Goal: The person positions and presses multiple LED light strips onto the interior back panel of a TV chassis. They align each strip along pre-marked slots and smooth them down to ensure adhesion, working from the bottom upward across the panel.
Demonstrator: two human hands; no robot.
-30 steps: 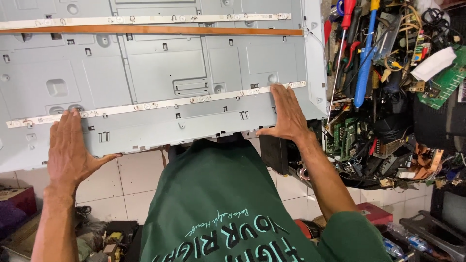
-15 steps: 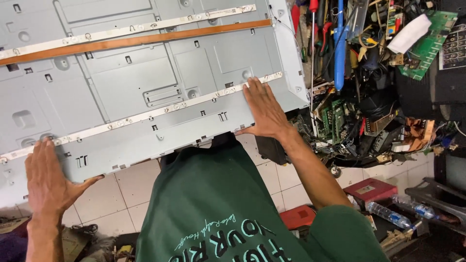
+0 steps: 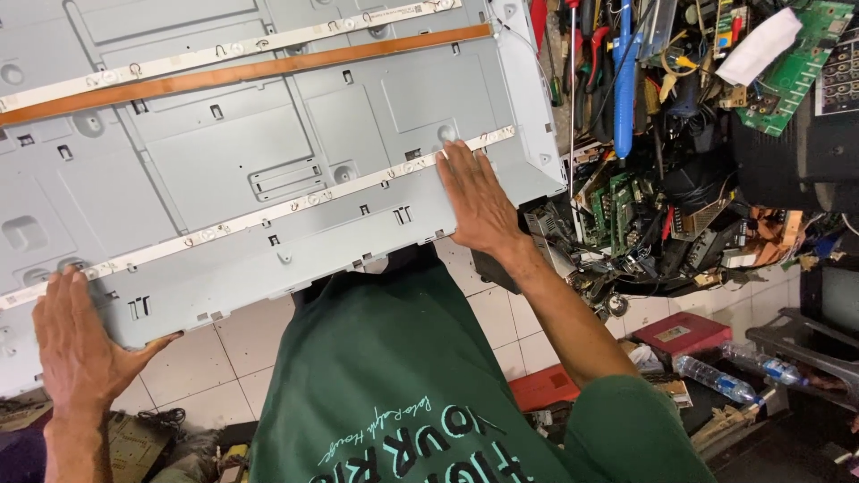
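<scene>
A large grey metal panel (image 3: 313, 116) fills the upper left, tilted with its right end higher. Two white light strips (image 3: 268, 215) and an orange band (image 3: 268, 67) run across it. My left hand (image 3: 80, 349) grips the panel's lower left edge, fingers on top and thumb hooked along the edge. My right hand (image 3: 479, 201) lies flat on the lower right corner, fingertips at the end of the nearer white strip.
Below the panel are my green shirt (image 3: 403, 385) and a white tiled floor (image 3: 188, 358). To the right is a dense heap of circuit boards (image 3: 617, 206), cables and hanging tools (image 3: 624, 80). A red box (image 3: 682, 333) and a plastic bottle (image 3: 716, 380) lie lower right.
The panel has swung from nearly level to tilted, right end up. Both hands stayed on its lower edge; the left one sank lower in view.
</scene>
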